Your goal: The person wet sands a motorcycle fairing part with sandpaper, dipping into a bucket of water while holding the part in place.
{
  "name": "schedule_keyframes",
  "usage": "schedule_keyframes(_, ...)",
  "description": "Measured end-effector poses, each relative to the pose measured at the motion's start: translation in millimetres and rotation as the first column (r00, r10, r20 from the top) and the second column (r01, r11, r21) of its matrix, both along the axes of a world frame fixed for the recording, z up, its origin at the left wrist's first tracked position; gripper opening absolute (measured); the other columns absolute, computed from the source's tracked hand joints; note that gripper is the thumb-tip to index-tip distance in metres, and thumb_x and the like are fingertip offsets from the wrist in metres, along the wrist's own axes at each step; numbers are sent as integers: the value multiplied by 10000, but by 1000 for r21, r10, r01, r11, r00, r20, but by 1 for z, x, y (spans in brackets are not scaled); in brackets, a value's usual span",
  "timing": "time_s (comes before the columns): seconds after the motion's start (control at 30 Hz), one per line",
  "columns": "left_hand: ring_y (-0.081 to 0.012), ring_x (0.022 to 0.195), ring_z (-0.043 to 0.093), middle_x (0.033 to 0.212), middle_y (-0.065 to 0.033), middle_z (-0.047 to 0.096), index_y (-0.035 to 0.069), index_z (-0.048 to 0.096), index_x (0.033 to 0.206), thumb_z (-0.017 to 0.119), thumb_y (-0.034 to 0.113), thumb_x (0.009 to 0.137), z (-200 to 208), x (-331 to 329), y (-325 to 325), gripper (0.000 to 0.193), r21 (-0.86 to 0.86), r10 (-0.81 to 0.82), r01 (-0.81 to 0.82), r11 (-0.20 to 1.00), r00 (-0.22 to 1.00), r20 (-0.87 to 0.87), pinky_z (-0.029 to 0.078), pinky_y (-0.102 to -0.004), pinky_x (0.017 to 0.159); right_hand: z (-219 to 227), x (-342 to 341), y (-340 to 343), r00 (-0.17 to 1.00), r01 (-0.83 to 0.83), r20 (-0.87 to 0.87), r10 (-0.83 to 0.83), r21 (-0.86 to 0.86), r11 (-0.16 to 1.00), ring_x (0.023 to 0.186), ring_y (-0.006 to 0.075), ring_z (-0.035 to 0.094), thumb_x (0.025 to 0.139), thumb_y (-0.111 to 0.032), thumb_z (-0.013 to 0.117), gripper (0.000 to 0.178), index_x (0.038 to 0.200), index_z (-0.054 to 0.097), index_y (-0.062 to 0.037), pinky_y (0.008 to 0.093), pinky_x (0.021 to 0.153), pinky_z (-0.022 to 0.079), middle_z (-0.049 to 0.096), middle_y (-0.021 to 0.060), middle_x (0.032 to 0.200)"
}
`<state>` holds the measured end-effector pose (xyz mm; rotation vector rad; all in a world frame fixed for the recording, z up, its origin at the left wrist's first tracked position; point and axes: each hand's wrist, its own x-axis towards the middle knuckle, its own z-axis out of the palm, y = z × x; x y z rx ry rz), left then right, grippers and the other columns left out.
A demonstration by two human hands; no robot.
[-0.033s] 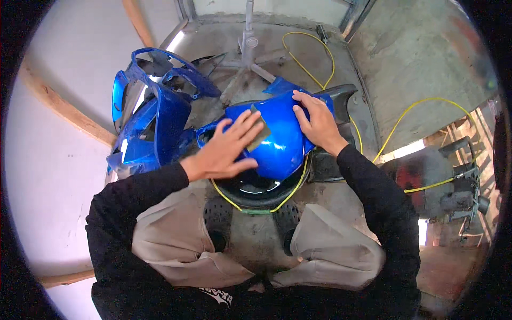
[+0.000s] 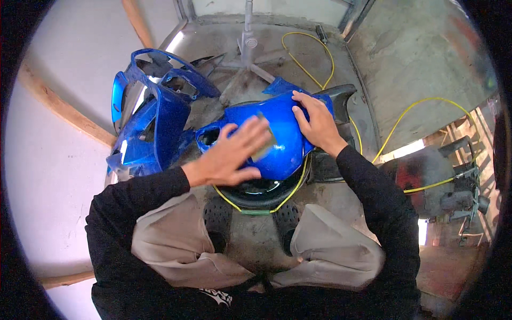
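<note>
A glossy blue motorbike fairing panel (image 2: 285, 133) lies in front of me, above a round black tub (image 2: 240, 191). My left hand (image 2: 226, 154) is laid on the panel's left half, fingers stretched and blurred by motion. Under its fingertips it presses a small olive-green piece of sandpaper (image 2: 265, 151) against the paint. My right hand (image 2: 319, 122) rests on the panel's right side near its edge, with fingers extended and thumb apart. The underside of the panel is hidden.
More blue fairing parts (image 2: 160, 112) stand at the left by the white wall. A grey metal stand (image 2: 248, 45) is behind the panel. Yellow hose (image 2: 410, 104) runs to a dusty compressor (image 2: 426, 178) at the right. A black plastic part (image 2: 341, 96) lies beyond my right hand.
My left hand has slid slightly to the right and downward over the panel with the sandpaper. My right hand stays in place.
</note>
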<state>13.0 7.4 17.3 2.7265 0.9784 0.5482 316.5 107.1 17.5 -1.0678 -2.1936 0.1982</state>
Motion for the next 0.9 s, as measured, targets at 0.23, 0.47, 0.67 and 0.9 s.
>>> schedule_keyframes(0.23,-369,1659,296,1815,-124,288,150,378,1705,524,645,1054,9,22,2,830,55,-265,277,959,951,-161,285,-670,1209,2,9,-5,988,135,62,-141,88,987,1394,427,599,1067,-313,659,433,1374,671,-7,521,1191,438,697,215,1419)
schedule_keyframes(0.47,-374,1653,301,1808,-156,297,137,394,1698,536,672,1040,-3,16,23,859,63,-361,371,926,923,-131,299,-641,1206,7,34,9,997,-38,56,44,-107,994,1468,409,558,1097,-280,620,345,1335,756,-72,520,1235,392,711,128,1470)
schedule_keyframes(0.67,-332,1603,402,1732,-132,432,138,515,1606,591,562,1059,23,29,45,696,123,-134,132,984,991,5,355,-621,1164,-2,37,11,999,-41,33,42,-46,998,1462,407,564,1092,-249,618,330,1326,762,-64,529,1250,380,717,131,1461)
schedule_keyframes(0.9,-425,1552,450,1599,-242,537,32,616,1256,622,561,1039,27,52,38,571,133,-608,605,785,794,-16,391,-577,1231,-1,35,9,999,-31,43,33,-45,999,1483,371,560,1096,-208,619,321,1347,756,-64,507,1247,391,713,107,1479)
